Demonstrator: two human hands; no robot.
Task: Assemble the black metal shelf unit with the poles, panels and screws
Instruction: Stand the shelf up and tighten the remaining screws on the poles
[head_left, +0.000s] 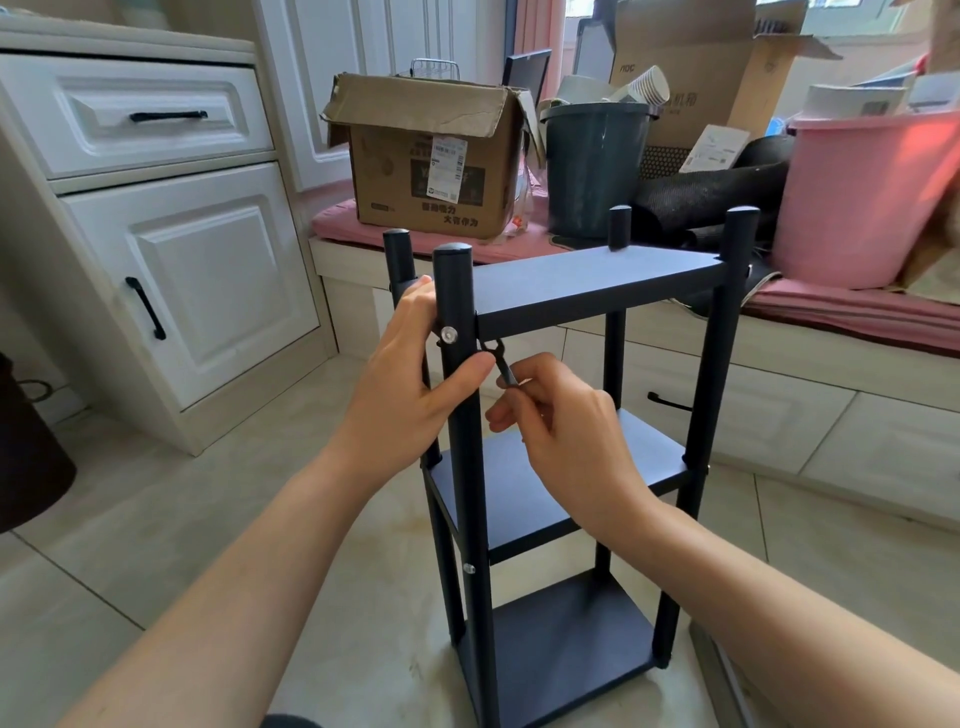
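The black metal shelf unit (597, 280) stands upright on the tiled floor with three panels between its poles. My left hand (415, 379) grips the near left pole (457, 291) just below the top panel, its fingers curled round the pole beside a silver screw (449, 334). My right hand (561, 421) pinches a small black wrench (500, 358) whose head reaches up under the top panel's front left corner. A second silver screw (469, 568) shows lower on the same pole.
A white cabinet (171, 249) stands to the left. Behind the shelf runs a low bench with a pink cushion (831, 306) holding a cardboard box (431, 156), a dark bucket (592, 166), a pink bin (862, 197) and more boxes. A dark object (26, 457) sits at the far left.
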